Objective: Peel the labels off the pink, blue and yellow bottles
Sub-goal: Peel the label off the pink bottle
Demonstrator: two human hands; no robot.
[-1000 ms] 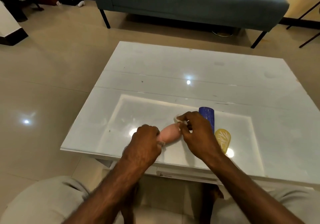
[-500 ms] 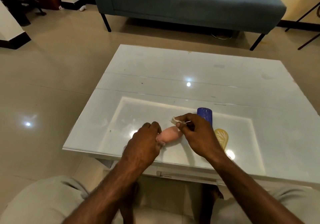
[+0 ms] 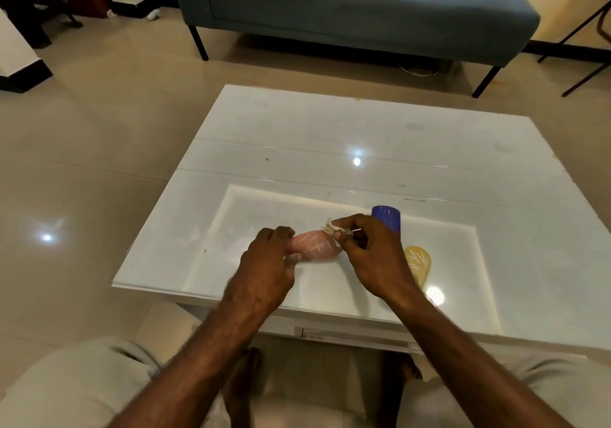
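The pink bottle lies on its side on the white table, with pale scratch marks on its body. My left hand grips its left end. My right hand pinches a small whitish scrap of label just above the bottle's right end. Behind my right hand the blue bottle shows its upper part. The yellow bottle lies to the right, partly hidden by my right wrist.
A grey-blue sofa stands beyond the table's far edge. Beige tiled floor lies to the left. My knees sit under the table's near edge. Black chair legs show at the far right.
My right hand has pulled the label scrap up and away from the pink bottle's right end. The left hand keeps hold of the bottle. The camera view shifted slightly.
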